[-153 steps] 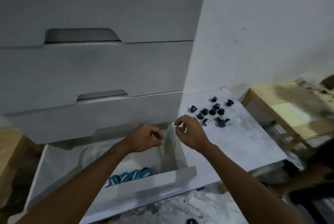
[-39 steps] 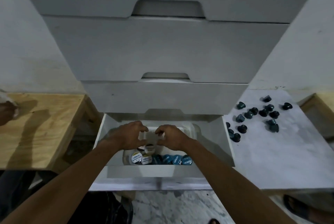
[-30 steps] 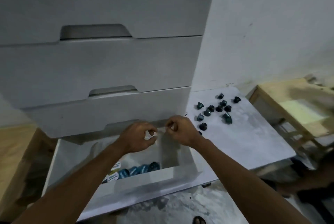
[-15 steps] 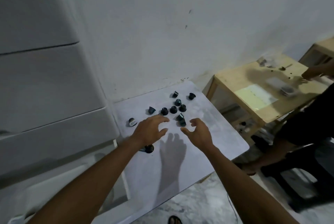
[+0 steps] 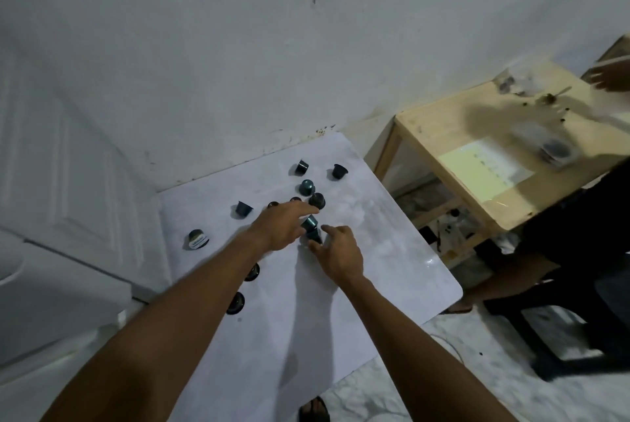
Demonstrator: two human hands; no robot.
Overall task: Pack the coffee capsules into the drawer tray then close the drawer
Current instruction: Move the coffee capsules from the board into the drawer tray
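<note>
left hand (image 5: pixel 279 225) reaching, right hand (image 5: pixel 339 253) spread

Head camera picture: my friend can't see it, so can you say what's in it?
Two bare hands, the left hand and the right hand, reach together for dark coffee capsules scattered on a white table by a white wall. A wooden table stands to the right.

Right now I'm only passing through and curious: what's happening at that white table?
A person is gathering dark coffee capsules scattered on the white table. Both hands reach into the cluster: the left hand and right hand close around two capsules between them. Others lie loose, including one on its side. The drawer is out of view.
</note>
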